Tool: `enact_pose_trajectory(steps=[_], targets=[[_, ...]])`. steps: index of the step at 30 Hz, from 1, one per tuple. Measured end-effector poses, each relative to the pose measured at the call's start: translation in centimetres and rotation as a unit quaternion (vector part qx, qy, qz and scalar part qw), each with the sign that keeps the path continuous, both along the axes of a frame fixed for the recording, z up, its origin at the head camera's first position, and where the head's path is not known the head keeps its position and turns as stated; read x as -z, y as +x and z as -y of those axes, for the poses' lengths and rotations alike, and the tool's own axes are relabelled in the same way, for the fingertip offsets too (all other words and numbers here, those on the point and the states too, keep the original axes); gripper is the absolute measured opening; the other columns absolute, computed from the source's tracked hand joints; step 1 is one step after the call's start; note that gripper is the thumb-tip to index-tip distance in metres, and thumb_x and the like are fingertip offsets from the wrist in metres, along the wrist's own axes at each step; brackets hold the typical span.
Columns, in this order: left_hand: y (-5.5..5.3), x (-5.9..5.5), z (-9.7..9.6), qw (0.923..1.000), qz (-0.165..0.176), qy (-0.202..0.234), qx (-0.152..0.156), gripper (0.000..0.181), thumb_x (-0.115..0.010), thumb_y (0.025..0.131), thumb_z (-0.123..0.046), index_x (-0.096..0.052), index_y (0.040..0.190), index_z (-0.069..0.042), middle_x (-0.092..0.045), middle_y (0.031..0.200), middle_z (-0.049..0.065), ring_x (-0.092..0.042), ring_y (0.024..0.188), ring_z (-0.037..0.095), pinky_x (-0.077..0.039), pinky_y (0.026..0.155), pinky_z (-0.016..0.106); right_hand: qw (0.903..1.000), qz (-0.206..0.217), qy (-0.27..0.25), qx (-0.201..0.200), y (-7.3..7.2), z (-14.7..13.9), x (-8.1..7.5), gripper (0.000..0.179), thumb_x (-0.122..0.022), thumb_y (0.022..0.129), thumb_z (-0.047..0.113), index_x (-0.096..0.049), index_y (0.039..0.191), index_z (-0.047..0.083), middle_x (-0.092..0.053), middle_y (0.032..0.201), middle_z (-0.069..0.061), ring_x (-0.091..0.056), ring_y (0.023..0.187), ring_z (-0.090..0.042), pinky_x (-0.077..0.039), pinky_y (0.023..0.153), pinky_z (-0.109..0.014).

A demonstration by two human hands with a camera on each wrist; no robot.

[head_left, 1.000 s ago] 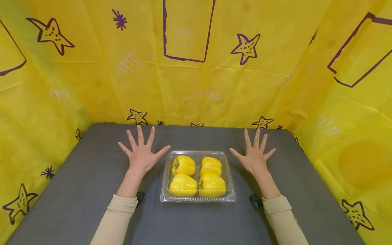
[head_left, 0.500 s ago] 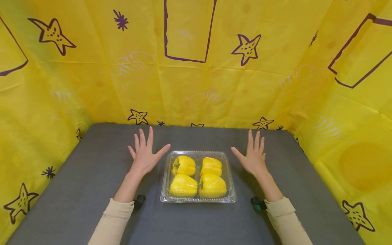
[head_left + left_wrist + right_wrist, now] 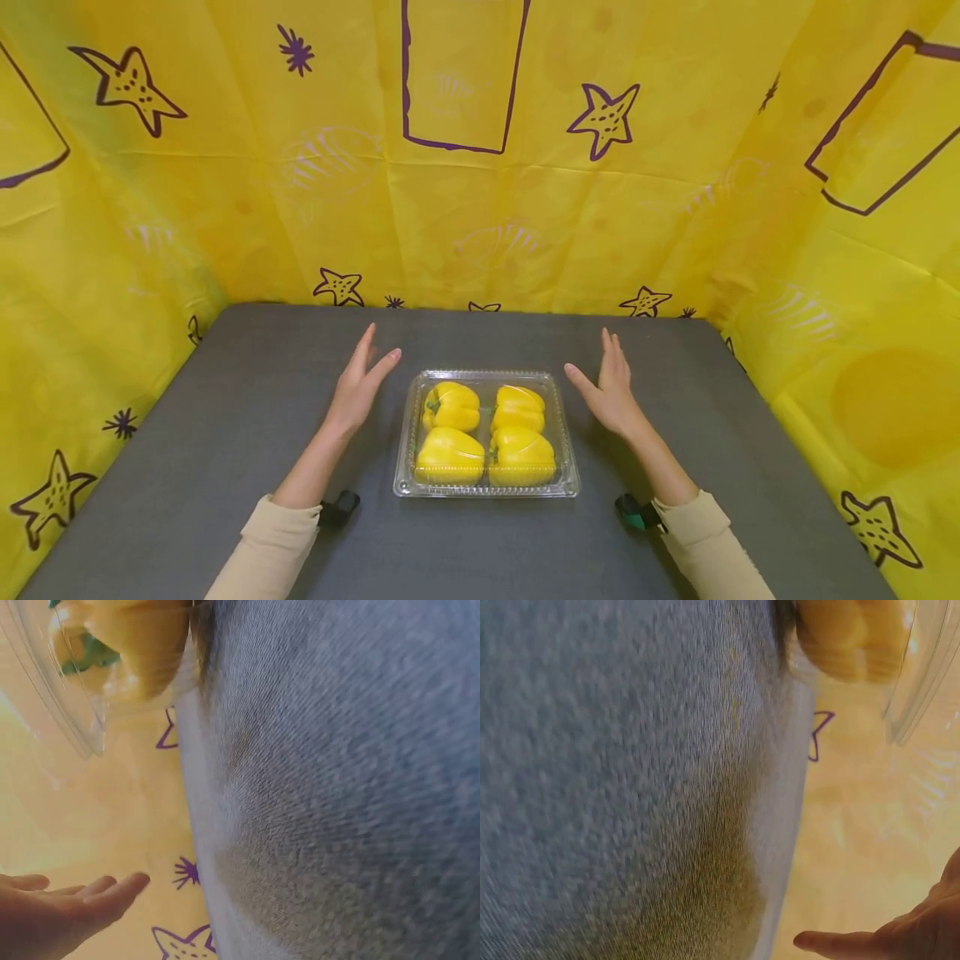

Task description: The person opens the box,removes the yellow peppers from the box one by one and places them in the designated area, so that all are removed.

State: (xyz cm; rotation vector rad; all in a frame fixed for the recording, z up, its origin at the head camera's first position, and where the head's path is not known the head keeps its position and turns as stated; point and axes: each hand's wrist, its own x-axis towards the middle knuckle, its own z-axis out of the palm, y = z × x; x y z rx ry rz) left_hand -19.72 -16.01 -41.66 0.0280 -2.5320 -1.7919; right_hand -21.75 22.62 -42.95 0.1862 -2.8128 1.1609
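Clamshell point(image 3: 486, 490) of bell peppers point(image 3: 523, 457) probably flexes, best held by opposite sides; left grip point(image 3: 356, 395) and right grip point(image 3: 611, 397) unclenched, empty.

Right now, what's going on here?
A person has both bare hands out, one on each side of a clear plastic container on a gray table. Inside are four yellow bell peppers in two rows of two; the container looks closed. The left grip and right grip are open, fingers extended, holding nothing and not touching the container.
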Motion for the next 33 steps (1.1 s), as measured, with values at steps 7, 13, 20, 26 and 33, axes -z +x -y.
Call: enact_pose_trajectory(steps=[7, 13, 20, 26, 33], targets=[[0.7, 0.2, -0.5, 0.9913, 0.009, 0.118, 0.057, 0.073, -0.048, 0.100, -0.041, -0.010, 0.158, -0.019, -0.010, 0.162, 0.012, -0.021, 0.145, 0.032, -0.024, 0.113, 0.053, 0.9996, 0.005, -0.019, -0.020, 0.7, 0.5, 0.1, 0.088, -0.050, 0.099, 0.046, 0.004, 0.156, 0.005, 0.006, 0.160, -0.023, 0.002, 0.144, -0.046, -0.003, 0.110, -0.068], [1.2, 0.4, -0.8, 0.9826, 0.030, 0.153, 0.101, 0.072, -0.044, 0.102, -0.036, -0.005, 0.158, -0.015, -0.004, 0.163, 0.013, -0.019, 0.146, 0.032, -0.023, 0.113, 0.055, 0.9974, 0.020, -0.053, -0.045, 1.5, 0.9, 0.1, 0.084, -0.050, 0.100, 0.042, 0.001, 0.156, 0.006, 0.004, 0.161, -0.021, 0.002, 0.145, -0.045, -0.006, 0.109, -0.069], [2.4, 0.5, -1.1, 0.9757, 0.050, 0.157, 0.144, 0.071, -0.042, 0.102, -0.035, -0.003, 0.158, -0.015, 0.000, 0.163, 0.014, -0.011, 0.147, 0.036, -0.024, 0.111, 0.058, 0.9934, 0.029, -0.078, -0.079, 2.6, 1.5, 0.1, 0.082, -0.052, 0.100, 0.036, 0.000, 0.156, 0.006, 0.002, 0.161, -0.020, 0.001, 0.146, -0.041, -0.006, 0.110, -0.067], [3.3, 0.6, -1.3, 0.9715, 0.060, 0.153, 0.171, 0.073, -0.042, 0.101, -0.036, -0.002, 0.158, -0.018, 0.004, 0.162, 0.015, -0.009, 0.146, 0.040, -0.021, 0.110, 0.062, 0.9893, 0.026, -0.093, -0.110, 3.6, 2.1, -0.2, 0.080, -0.054, 0.100, 0.028, -0.002, 0.156, 0.005, 0.000, 0.161, -0.021, 0.001, 0.146, -0.040, -0.005, 0.111, -0.066], [4.0, 0.8, -1.6, 0.9707, 0.073, 0.135, 0.185, 0.075, -0.045, 0.099, -0.037, -0.002, 0.158, -0.021, 0.003, 0.162, 0.015, -0.014, 0.145, 0.040, -0.017, 0.110, 0.065, 0.9849, 0.029, -0.097, -0.141, 4.4, 2.5, -0.1, 0.083, -0.058, 0.098, 0.028, -0.003, 0.156, 0.007, 0.000, 0.161, -0.019, 0.000, 0.146, -0.040, -0.007, 0.110, -0.067]])
